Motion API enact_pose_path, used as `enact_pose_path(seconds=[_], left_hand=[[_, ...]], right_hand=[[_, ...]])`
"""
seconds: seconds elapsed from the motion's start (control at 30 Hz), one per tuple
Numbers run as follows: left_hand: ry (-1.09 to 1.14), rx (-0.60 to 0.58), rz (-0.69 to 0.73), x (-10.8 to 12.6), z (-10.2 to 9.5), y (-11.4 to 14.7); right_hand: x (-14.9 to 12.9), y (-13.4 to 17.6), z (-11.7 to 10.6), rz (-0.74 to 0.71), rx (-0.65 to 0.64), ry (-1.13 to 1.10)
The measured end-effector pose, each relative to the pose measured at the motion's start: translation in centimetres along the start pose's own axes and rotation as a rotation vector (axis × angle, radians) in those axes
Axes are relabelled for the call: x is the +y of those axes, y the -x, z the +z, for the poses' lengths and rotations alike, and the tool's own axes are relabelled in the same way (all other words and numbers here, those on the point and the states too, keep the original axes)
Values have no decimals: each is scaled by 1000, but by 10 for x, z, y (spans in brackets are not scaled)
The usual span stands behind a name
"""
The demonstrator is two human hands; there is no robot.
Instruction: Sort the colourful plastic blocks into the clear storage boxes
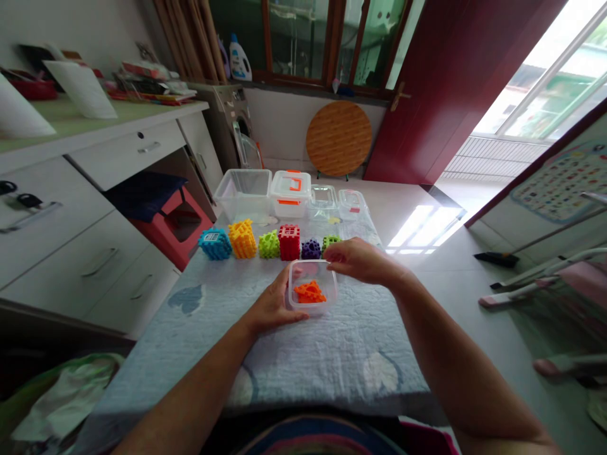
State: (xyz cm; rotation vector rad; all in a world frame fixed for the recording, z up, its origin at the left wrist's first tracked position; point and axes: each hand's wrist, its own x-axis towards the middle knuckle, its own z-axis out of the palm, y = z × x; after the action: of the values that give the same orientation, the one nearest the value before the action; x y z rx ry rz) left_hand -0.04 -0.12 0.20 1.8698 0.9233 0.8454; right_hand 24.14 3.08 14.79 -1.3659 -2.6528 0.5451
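A small clear plastic container (332, 292) sits on the cloth, with several orange interlocking pieces (310, 292) lying inside. My left hand (274, 304) wraps around its left side, thumb along the front. At the container's back right rim is my right hand (358, 260), its fingers curled together; whatever they may hold is hidden. Behind that hand a light green block cube (331, 242) is partly covered. In the same row stand a purple block ball (312, 248), a red cube (289, 242), a lime green cube (269, 244), a yellow block shape (242, 239) and a blue one (215, 244).
Along the table's far end stand a large open clear bin (244, 189), a lidded box with orange clips (291, 193) and two smaller clear containers (323, 199). A quilted cloth (341, 360) covers the table. A red stool (177, 221) is at the left.
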Motion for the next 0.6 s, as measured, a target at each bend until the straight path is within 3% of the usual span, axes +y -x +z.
enact_pose_path(seconds=[0.07,0.17,0.33,0.43,0.6], left_hand=[[29,0,-27,1,0,1],[55,-6,-38,0,-1,2],[-8,76,41,-4,-11,3],[2,102,92,-2,-17,4],[-58,58,15,5,-16,5]], right_hand=[[31,16,-9,163,119,-47],[79,34,-9,386,250,54],[129,43,21,447,83,142],[139,39,39,454,46,197],[148,27,49,482,-92,284]])
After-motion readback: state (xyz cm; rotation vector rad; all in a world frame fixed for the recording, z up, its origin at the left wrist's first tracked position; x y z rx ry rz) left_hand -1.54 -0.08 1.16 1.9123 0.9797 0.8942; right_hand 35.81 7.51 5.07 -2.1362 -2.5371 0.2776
